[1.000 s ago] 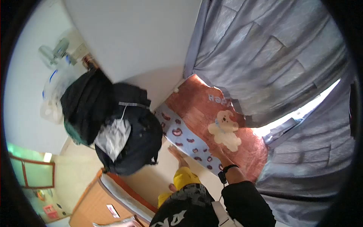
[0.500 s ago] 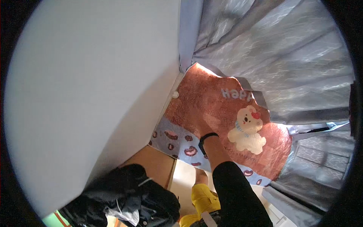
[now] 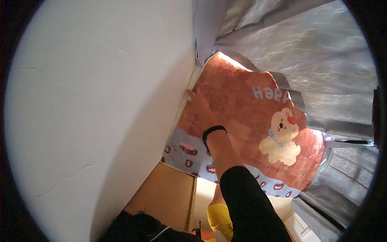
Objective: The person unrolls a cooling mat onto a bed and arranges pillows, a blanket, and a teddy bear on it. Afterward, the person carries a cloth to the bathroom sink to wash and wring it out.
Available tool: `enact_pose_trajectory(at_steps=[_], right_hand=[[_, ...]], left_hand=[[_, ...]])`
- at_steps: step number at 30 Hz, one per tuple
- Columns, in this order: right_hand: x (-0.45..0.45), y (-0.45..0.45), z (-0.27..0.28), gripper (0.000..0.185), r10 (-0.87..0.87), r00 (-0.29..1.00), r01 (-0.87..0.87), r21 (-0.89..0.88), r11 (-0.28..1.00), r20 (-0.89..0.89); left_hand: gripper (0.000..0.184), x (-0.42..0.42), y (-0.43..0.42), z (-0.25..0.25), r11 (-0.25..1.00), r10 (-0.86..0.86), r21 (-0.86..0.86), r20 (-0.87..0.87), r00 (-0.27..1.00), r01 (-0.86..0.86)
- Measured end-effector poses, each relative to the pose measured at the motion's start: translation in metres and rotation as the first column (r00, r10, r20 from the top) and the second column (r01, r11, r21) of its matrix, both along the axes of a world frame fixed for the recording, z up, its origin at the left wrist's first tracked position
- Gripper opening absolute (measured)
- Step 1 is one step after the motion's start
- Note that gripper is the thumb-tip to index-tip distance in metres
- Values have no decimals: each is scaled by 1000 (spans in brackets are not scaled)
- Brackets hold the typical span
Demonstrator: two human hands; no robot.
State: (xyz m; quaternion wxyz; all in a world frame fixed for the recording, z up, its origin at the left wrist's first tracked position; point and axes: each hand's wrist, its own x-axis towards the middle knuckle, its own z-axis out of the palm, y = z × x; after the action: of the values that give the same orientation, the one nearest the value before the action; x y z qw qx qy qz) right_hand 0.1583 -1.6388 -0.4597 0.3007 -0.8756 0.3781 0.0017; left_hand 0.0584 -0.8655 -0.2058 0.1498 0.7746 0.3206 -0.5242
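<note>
My right hand (image 3: pixel 200 108) reaches over the left part of a reddish-brown mat (image 3: pixel 238 92), by the edge along the white wall. Its fingers are apart, and the fingertips are at a small pale round piece (image 3: pixel 189 97) at that edge, partly covered by them. No grip on anything shows. A black band circles the wrist. The mat has upside-down grey letters, a cream dog figure (image 3: pixel 280 141) and a blue-grey border (image 3: pixel 177 149) with dark-rimmed spots. My left hand is out of view.
Grey curtains (image 3: pixel 330 80) hang along the mat's far and right sides, with light coming in underneath. The white wall (image 3: pixel 88 88) fills the left. A brown panel (image 3: pixel 169 193) and dark cloth (image 3: pixel 141 228) are at the bottom, beside a leg in yellow shorts (image 3: pixel 219 218).
My right hand has moved up and left across the mat to its wall-side edge. The view has turned toward wall and mat, and the black bag has mostly left the frame.
</note>
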Motion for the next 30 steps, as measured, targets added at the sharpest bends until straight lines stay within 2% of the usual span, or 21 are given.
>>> enact_pose_trajectory(at_steps=[2,5,7,8,9,11,14,18,20,22,23,26,28,29,30], right_hand=[[-1,4,-7,66,0,1000,0,1,1000,-26],[-3,4,-21,62,-33,999,35,-74,997,28],[-7,2,-27,62,-68,998,67,52,996,15],[-14,3,-20,62,-71,997,71,46,996,12],[-24,9,-9,60,-135,969,112,117,987,206],[-50,23,18,59,-198,898,136,178,974,394],[-113,54,50,55,-157,922,116,133,984,354],[-240,113,98,55,-128,992,129,174,976,-20],[-298,143,127,55,-87,992,103,170,980,-94],[-356,173,153,55,-12,998,5,103,995,61],[-380,185,169,55,14,997,-20,78,997,77],[-435,222,212,71,72,964,-8,241,970,-256],[-459,255,243,63,49,981,-2,239,971,-188],[-465,270,265,63,116,977,-74,224,972,-178],[-474,284,286,58,151,976,-98,308,946,-154]], left_hand=[[25,1,4,-1,1000,-3,8,-8,1000,3],[24,7,6,-5,1000,-9,9,-12,1000,9],[24,9,5,-9,1000,-15,-3,-17,1000,15],[24,11,3,-9,1000,-22,-10,-16,1000,22],[23,12,3,-9,999,-28,-21,-14,999,28],[23,14,1,-9,998,-40,-51,-5,999,40],[22,8,1,-2,993,-48,-107,24,999,50],[21,-10,16,14,979,-46,-196,78,996,60],[21,-26,33,23,970,-31,-238,104,994,55],[20,-50,60,32,959,-2,-281,132,991,39],[20,-68,77,36,954,24,-299,148,989,22],[19,-138,152,47,931,153,-356,185,971,-79],[19,-201,215,46,895,288,-403,190,939,-193],[19,-236,249,44,862,371,-432,181,911,-265],[18,-280,284,38,802,475,-479,150,867,-357]])
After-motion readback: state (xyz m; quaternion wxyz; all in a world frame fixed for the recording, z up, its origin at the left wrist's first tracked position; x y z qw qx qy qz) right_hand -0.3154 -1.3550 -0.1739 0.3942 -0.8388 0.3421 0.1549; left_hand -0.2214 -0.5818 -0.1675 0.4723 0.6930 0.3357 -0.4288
